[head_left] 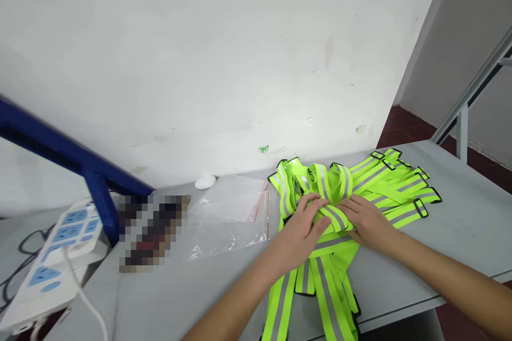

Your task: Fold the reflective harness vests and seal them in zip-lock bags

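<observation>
Near the desk's front edge, head view: heap of neon reflective straps (324, 192) trailing over that edge | left hand (303, 232) pinching a strap fold | right hand (368, 222) flat, pressing the heap | clear zip bags (228, 213) just left | power strip (60, 248) at left edge
</observation>
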Motion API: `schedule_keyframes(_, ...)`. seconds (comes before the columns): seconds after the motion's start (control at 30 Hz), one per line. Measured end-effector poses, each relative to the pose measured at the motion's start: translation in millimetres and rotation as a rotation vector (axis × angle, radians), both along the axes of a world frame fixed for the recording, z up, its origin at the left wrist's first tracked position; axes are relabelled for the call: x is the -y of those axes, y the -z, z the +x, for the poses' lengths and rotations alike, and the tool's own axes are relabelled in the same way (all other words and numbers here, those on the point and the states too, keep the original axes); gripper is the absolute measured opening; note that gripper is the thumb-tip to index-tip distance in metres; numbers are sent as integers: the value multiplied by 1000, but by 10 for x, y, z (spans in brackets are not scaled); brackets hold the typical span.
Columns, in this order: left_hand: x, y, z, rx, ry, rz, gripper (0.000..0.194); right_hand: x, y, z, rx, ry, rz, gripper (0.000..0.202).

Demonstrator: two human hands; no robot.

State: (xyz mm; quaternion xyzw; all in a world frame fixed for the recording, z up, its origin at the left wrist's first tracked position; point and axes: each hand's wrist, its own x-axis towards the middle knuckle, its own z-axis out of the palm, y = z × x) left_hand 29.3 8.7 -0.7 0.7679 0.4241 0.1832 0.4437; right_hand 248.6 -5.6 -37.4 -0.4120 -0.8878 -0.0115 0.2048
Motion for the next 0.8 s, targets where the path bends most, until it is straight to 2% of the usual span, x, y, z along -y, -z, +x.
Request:
schedule_keyframes(0.1,-12,76,-67,-162,111,402,56,18,-54,12,17,-3,-40,51)
schedule_keyframes(0.17,-27,138,-64,-205,154,604,52,23,-61,24,32,-21,-38,50)
schedule_keyframes(0.27,-37,215,-2,-191,175,676,41,3,-28,46,-22,-50,-9,40)
schedule_keyframes(0.4,-32,244,97,-50,58,518,33,-58,14,46,-131,-18,68,33)
schedule_keyframes(0.57,-6,155,186,93,-230,170,36,-60,-84,-49,-34,226,212,41)
schedule_keyframes(0.63,9,114,219,188,-295,-8,39,-26,-149,-85,5,281,259,42)
schedule_keyframes(0.7,20,86,247,274,-340,-156,41,10,-198,-100,18,269,280,40)
schedule_keyframes(0.8,24,70,275,350,-395,-302,44,35,-213,-89,30,165,263,46)
